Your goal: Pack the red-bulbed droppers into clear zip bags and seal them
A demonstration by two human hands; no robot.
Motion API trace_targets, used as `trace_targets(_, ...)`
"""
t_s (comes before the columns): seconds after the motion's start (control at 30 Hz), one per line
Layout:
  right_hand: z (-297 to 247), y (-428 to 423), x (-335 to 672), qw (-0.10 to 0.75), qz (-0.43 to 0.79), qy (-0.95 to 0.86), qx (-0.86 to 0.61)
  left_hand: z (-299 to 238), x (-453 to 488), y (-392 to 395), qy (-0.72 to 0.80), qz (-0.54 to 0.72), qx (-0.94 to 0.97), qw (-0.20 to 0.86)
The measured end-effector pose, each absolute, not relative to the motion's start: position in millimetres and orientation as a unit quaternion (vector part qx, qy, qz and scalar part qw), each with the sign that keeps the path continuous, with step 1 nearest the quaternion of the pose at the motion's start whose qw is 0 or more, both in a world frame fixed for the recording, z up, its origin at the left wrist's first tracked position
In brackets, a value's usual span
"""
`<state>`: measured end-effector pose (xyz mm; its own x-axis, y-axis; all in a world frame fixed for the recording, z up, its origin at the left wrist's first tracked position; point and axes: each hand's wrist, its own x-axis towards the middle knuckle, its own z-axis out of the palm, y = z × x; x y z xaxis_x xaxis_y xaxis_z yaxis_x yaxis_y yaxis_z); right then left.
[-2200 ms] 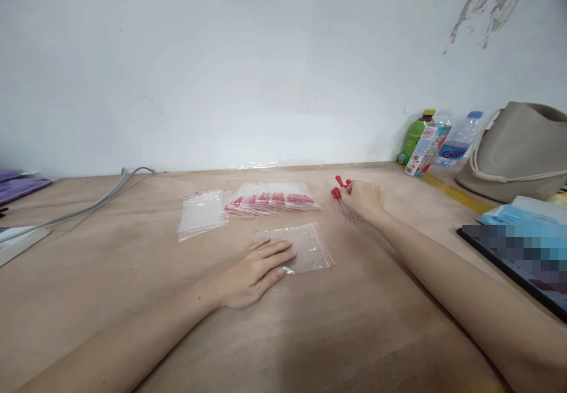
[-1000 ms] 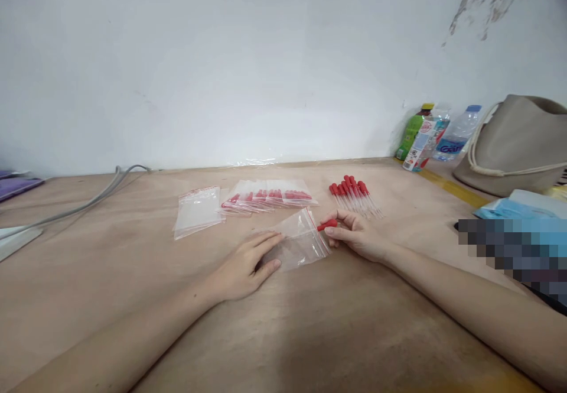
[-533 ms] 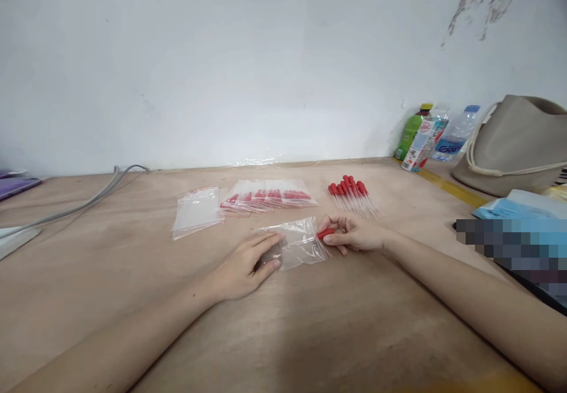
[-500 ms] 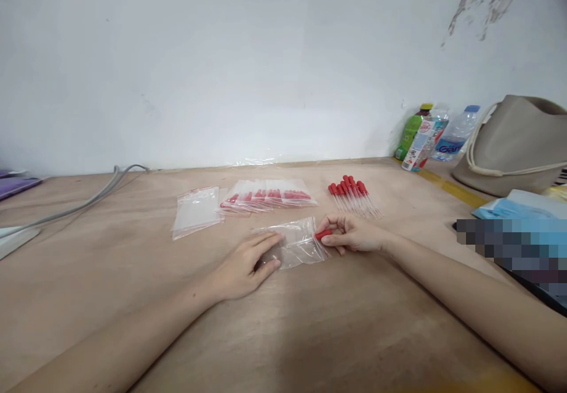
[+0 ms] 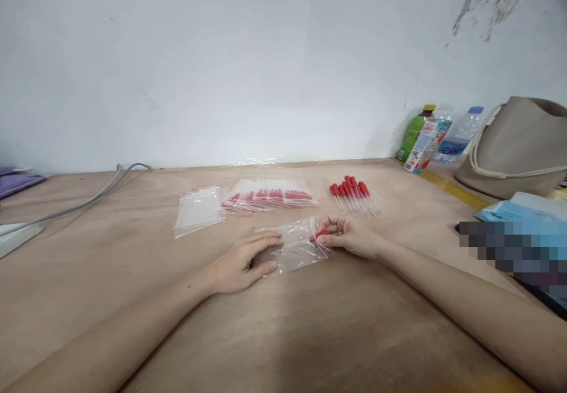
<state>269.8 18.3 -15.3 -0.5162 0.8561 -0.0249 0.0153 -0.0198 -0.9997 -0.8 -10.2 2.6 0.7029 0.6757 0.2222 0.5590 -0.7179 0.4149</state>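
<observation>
A clear zip-lock bag [image 5: 295, 254] lies flat on the table in front of me. My left hand [image 5: 241, 263] rests on its left end, fingers stretched out and thumb apart. At the bag's right-hand mouth, my right hand [image 5: 348, 236] pinches droppers by their red rubber bulbs [image 5: 322, 234]; how many is hidden. Red bulb ends reach just inside the opening. Beyond that hand lies a loose pile of glass droppers [image 5: 352, 195] with red bulbs, tips toward me. Several filled bags [image 5: 270, 195] overlap in a row behind, red bulbs showing through. Left of them is a stack of flat bags [image 5: 198, 211].
Bottles [image 5: 458, 136] and a carton [image 5: 427, 145] stand at the back right beside a grey bag [image 5: 516, 145]. Blue packaging [image 5: 509, 208] and a blurred dark object lie at the right edge. A grey cable [image 5: 88, 203] runs across the left. The white wall closes the back.
My right hand has pushed the red bulbs slightly left, into the bag's mouth. My left hand has stayed on the bag. The whole view has shifted slightly.
</observation>
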Motion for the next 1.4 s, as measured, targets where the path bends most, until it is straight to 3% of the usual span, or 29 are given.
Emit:
trace_targets(0.33,-1.5,9.5,270.8,0.245,0.55,-0.722,-0.341,0.0,-4.4,-9.6,0.33,0.157,0.919,0.145)
trace_targets(0.47,-5.7,10.4,270.3,0.273,0.616,-0.637,-0.374,-1.7,-4.0,-10.7,0.336,0.197,0.91,0.139)
trace_targets(0.63,-9.3,10.4,268.5,0.302,0.6,-0.614,-0.414,-0.5,-3.9,-10.1,0.331,0.228,0.902,0.158)
trace_targets(0.83,-7.6,10.2,270.6,0.258,0.585,-0.63,-0.441,2.7,-4.4,-7.5,0.308,0.207,0.912,0.175)
trace_targets(1.07,-3.4,7.7,266.8,0.287,0.566,-0.595,-0.493,-0.8,-4.9,-7.4,0.315,0.215,0.909,0.168)
trace_targets(1.3,-2.7,9.5,269.6,0.231,0.604,-0.608,-0.461,-3.1,-6.1,-5.5,0.313,0.199,0.914,0.164)
trace_targets(1.4,-1.2,16.8,274.9,0.23,0.541,-0.629,-0.509,-3.8,-6.8,-4.1,0.312,0.187,0.917,0.166)
